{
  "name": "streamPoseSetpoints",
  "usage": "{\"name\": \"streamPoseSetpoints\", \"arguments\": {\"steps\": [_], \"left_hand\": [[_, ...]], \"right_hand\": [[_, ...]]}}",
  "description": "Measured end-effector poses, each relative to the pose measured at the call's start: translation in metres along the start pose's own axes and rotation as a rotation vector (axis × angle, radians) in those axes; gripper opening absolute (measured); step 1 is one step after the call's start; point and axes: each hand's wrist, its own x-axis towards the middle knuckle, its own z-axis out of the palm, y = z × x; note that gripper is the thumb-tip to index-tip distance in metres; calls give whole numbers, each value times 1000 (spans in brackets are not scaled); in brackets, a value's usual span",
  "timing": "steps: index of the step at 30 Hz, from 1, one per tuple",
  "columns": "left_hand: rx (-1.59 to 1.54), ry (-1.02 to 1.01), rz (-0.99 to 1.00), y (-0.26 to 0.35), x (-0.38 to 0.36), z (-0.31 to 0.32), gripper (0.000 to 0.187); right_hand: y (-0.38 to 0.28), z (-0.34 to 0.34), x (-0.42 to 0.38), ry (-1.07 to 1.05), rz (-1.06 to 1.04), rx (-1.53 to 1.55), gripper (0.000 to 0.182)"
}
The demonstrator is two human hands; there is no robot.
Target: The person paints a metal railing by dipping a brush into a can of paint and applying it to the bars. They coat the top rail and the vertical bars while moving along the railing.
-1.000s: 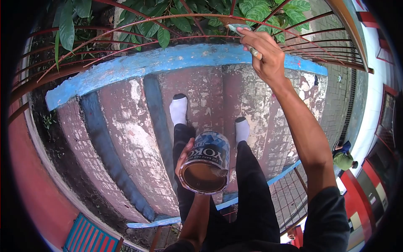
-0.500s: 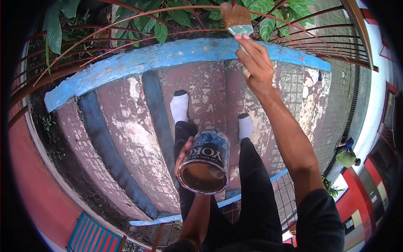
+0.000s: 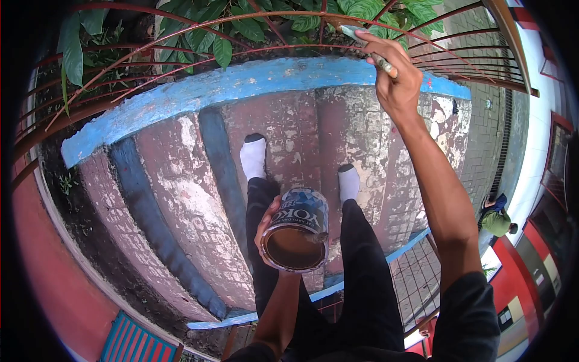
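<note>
My left hand (image 3: 266, 224) is wrapped round the side of a paint can (image 3: 309, 208), which is tipped so that its open mouth faces me. Brown paint (image 3: 293, 248) lies inside, and the label reads YOKO. Up at the fence, my right hand (image 3: 399, 77) grips a paintbrush (image 3: 352, 30) by its pale, paint-smeared handle. The brown bristles overlap the curved top bar of the reddish-brown metal railing (image 3: 283, 14). My feet in white socks (image 3: 253, 155) stand on the worn steps below.
Peeling maroon steps (image 3: 283, 114) with dark blue strips curve beneath me, edged by a light blue curb (image 3: 229, 81). Leafy plants (image 3: 247, 27) grow through the railing. A person in green (image 3: 497, 222) is at the far right, and a teal-and-red slatted panel (image 3: 136, 341) lies lower left.
My right hand has moved to the right and turned, so the brush now lies slanted, nearly flat along the bar, instead of upright. The can has shifted slightly upward in view.
</note>
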Motion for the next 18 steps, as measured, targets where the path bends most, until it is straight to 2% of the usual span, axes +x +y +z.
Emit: {"name": "streamPoseSetpoints", "arguments": {"steps": [5, 7, 8, 9, 11, 13, 15, 18], "left_hand": [[-4, -41, -9, -2, -4, -4, 122], [-31, -44, 19, -4, -2, -3, 122], [-28, -47, 20, -5, -1, -3, 122], [-20, -42, 22, -6, 0, -3, 122], [-17, -45, 25, -5, 0, -2, 122], [-41, -36, 20, 0, 6, -3, 123], [-43, -32, 27, 2, 10, -4, 123], [-21, -38, 36, -1, 12, -7, 123]], "right_hand": [[-9, -17, 6, 11, -28, -5, 42], [-7, -16, 10, 191, -146, -144, 42], [-9, -17, 6, 221, 2, -56, 40], [-7, -13, 5, 223, 7, -55, 40], [-2, -4, -2, 218, -107, -120, 37], [-2, 9, -19, 179, -109, -117, 33], [-6, 19, -41, 50, -123, -213, 27], [-2, 20, -56, 28, -113, -221, 24]]}}
